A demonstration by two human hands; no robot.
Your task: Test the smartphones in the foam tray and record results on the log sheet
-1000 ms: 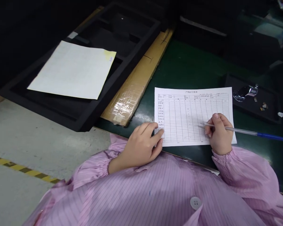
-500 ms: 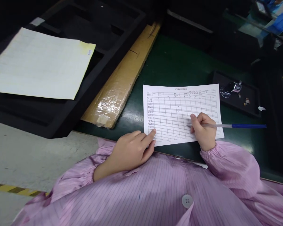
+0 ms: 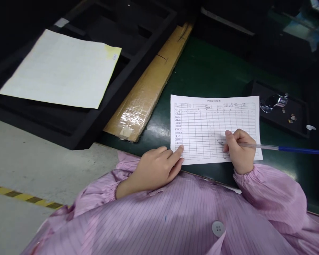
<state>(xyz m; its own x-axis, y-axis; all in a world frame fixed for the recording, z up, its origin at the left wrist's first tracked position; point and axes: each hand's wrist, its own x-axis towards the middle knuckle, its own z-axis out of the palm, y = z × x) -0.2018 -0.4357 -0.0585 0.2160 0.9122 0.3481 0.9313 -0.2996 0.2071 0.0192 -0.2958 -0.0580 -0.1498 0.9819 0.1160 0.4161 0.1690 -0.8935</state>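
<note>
A printed form point(image 3: 194, 141) with a ruled table and handwritten entries down its left column lies on the green tabletop. My left hand point(image 3: 159, 166) rests at the form's lower left corner, index finger stretched onto the paper, the thumb apart and the other fingers loosely bent; it holds nothing. In my right hand point(image 3: 241, 150) is a ballpoint pen point(image 3: 268, 146) with a clear barrel and a blue rear end, gripped between thumb and fingers. The pen's tip is at the right-middle part of the table; whether it touches the paper I cannot tell.
A black foam tray point(image 3: 81, 132) stands at left, bearing a pale sheet point(image 3: 66, 69) with a yellow corner. Beside it lies a tape-wrapped cardboard strip point(image 3: 140, 106). On the right, a small dark tray point(image 3: 279, 118) holds a shiny metal item point(image 3: 281, 101) and several tiny parts.
The whole view has shifted, so everything sits further right. The pen's blue end has tipped slightly lower. Both hands keep about the same places on the form.
</note>
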